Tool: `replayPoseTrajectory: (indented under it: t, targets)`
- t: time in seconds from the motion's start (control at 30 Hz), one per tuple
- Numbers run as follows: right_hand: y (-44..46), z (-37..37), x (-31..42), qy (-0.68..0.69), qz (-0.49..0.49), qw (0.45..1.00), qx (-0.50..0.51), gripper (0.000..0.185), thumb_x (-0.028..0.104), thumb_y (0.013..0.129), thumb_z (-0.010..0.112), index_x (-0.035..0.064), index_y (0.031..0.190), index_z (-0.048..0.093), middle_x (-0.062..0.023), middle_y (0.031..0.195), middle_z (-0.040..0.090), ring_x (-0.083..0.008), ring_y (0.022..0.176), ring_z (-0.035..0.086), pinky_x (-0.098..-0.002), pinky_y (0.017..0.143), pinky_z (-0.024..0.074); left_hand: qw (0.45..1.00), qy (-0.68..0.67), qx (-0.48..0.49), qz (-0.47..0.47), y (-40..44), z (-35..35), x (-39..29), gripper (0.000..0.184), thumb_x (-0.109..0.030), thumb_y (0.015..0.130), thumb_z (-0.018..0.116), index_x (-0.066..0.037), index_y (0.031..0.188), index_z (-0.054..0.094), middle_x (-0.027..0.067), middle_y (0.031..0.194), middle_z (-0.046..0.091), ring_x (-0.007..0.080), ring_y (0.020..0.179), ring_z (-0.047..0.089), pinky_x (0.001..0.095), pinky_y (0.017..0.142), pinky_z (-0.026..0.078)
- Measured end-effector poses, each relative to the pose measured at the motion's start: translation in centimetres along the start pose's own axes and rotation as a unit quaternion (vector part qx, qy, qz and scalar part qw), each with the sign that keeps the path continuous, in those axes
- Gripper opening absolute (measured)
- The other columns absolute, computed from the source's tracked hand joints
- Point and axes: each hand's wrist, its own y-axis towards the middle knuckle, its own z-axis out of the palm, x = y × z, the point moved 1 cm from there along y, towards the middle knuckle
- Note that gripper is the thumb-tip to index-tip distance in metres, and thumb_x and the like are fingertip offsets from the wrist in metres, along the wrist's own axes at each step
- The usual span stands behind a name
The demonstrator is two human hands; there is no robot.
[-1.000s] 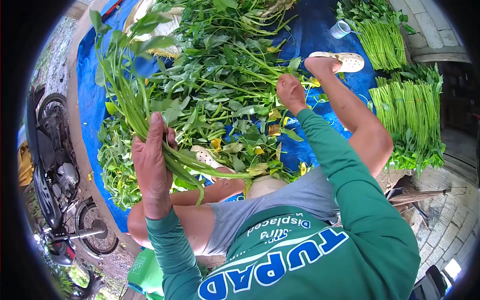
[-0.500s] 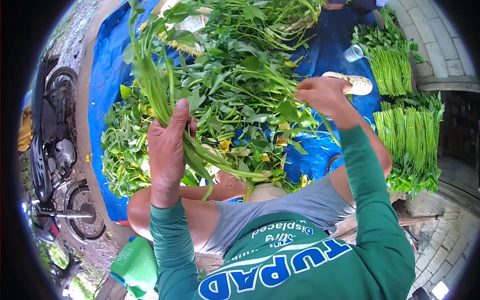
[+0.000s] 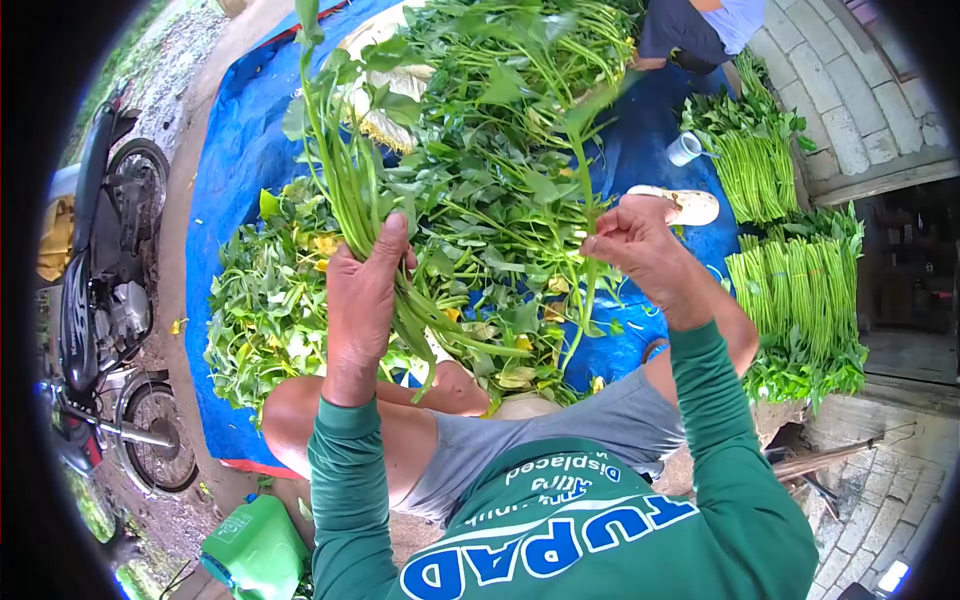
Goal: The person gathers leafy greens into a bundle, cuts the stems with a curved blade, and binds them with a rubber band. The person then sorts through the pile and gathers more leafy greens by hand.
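Two words, "TUPAD" and "Displaced", mark the green long-sleeved shirt [image 3: 640, 568]; left hand [image 3: 363, 295] grips a leafy green bunch [image 3: 345, 195], right hand [image 3: 645, 252] pinches a slender green stem [image 3: 584, 180], now swung upright.

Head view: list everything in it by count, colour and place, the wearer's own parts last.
Bunch: one, green, upper left of centre
Stem: one, green, right of centre
Loose greens: uncountable, green with some yellow leaves, centre
Stacks of bundled stems: two, green, right
Sheet: one, blue, beneath the greens
Sack: one, pale, top
Cup: one, whitish, upper right
Container: one, green, lower left
Motorcycle: one, mostly dark, left
Another person: one, dark trousers, top
Shirt: one, green, bottom
Left hand: one, bare, around the bunch
Right hand: one, bare, pinching the stem
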Motion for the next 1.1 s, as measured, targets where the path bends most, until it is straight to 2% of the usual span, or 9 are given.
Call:
replayPoseTrajectory:
  t: [0.1,0.23,0.4,0.63,0.77,0.83,0.93,1.0,1.1]
  targets:
    - [-0.1,1.7,0.6,0.091,-0.002,0.996,0.017,0.026,0.02,0.095,0.085,0.0081,0.111,0.068,-0.0007,0.094,0.076,-0.0037,0.078,0.064,-0.0208,0.062,0.0458,1.0,0.008,-0.006,0.005,-0.2,0.1,0.3,0.036,-0.043,0.106,0.072,-0.01,0.093,0.07,-0.0038,0.077,0.063,0.0044,0.068,0.053,0.0248,0.061,0.041]
    - [0.5,3.7,-0.2,0.109,-0.048,0.992,-0.041,0.035,0.018,0.098,0.082,0.0059,0.128,0.068,-0.0005,0.101,0.077,-0.0042,0.08,0.067,-0.0185,0.058,0.0494,1.0,0.021,0.001,0.011,-0.2,0.2,0.9,0.036,-0.044,0.105,0.072,-0.01,0.092,0.07,-0.0039,0.077,0.063,0.0043,0.067,0.053,0.0242,0.06,0.041]
    - [0.4,6.2,-0.6,0.167,-0.098,0.978,-0.083,0.034,0.003,0.099,0.076,-0.0033,0.131,0.068,-0.0059,0.111,0.078,-0.0099,0.096,0.07,-0.0266,0.091,0.0578,0.999,0.029,0.002,0.017,-0.1,0.6,0.9,0.036,-0.043,0.105,0.073,-0.011,0.09,0.07,-0.0041,0.076,0.064,0.0037,0.065,0.053,0.0234,0.059,0.041]
    - [0.7,9.7,-0.8,0.054,-0.177,0.973,-0.138,0.033,0.004,0.097,0.077,-0.0029,0.128,0.072,-0.0049,0.109,0.078,-0.0097,0.094,0.07,-0.0274,0.086,0.0575,0.998,0.045,0.025,0.029,-0.1,1.8,1.0,0.044,-0.047,0.107,0.069,-0.005,0.097,0.076,0.0001,0.081,0.07,0.0065,0.07,0.057,0.0267,0.062,0.045]
    - [-0.5,13.3,2.0,0.094,-0.156,0.983,-0.025,0.034,0.006,0.098,0.075,-0.0036,0.13,0.072,-0.0077,0.112,0.078,-0.0118,0.1,0.071,-0.0273,0.089,0.0575,0.997,0.037,0.05,0.044,0.2,3.6,1.5,0.048,-0.046,0.109,0.064,0.0,0.109,0.079,0.0035,0.089,0.075,0.0098,0.08,0.064,0.0282,0.069,0.05]
    - [0.3,14.7,1.6,0.074,-0.213,0.974,0.015,0.034,0.01,0.099,0.075,-0.0041,0.129,0.073,-0.0084,0.112,0.078,-0.0136,0.102,0.072,-0.0274,0.091,0.0574,0.994,0.023,0.065,0.087,0.5,4.3,2.2,0.047,-0.045,0.108,0.066,0.001,0.107,0.079,0.003,0.089,0.076,0.01,0.084,0.065,0.0284,0.074,0.053]
    - [1.0,13.3,2.7,0.017,-0.208,0.977,0.037,0.029,0.014,0.101,0.074,-0.001,0.125,0.076,-0.0059,0.107,0.079,-0.0116,0.097,0.072,-0.0268,0.086,0.0574,0.994,-0.068,0.079,-0.037,1.2,3.1,3.0,0.04,-0.042,0.105,0.072,-0.003,0.102,0.079,0.0028,0.089,0.075,0.0079,0.076,0.064,0.0271,0.068,0.053]
    - [1.7,10.9,4.2,0.077,-0.147,0.986,0.024,0.026,0.016,0.102,0.073,0.0008,0.123,0.077,-0.0045,0.104,0.079,-0.0102,0.095,0.071,-0.0264,0.084,0.0572,0.996,-0.067,0.059,0.008,2.0,2.2,3.3,0.04,-0.044,0.104,0.074,-0.005,0.095,0.077,0.0023,0.082,0.072,0.0069,0.069,0.061,0.0251,0.061,0.048]
    - [0.9,7.8,5.4,0.073,-0.171,0.982,0.023,0.022,0.015,0.103,0.073,0.0025,0.119,0.078,-0.0024,0.102,0.079,-0.0083,0.092,0.07,-0.0261,0.08,0.0567,0.997,-0.072,0.029,0.012,2.4,1.0,3.3,0.041,-0.045,0.103,0.074,-0.006,0.092,0.075,0.0025,0.08,0.071,0.0073,0.068,0.06,0.0251,0.061,0.048]
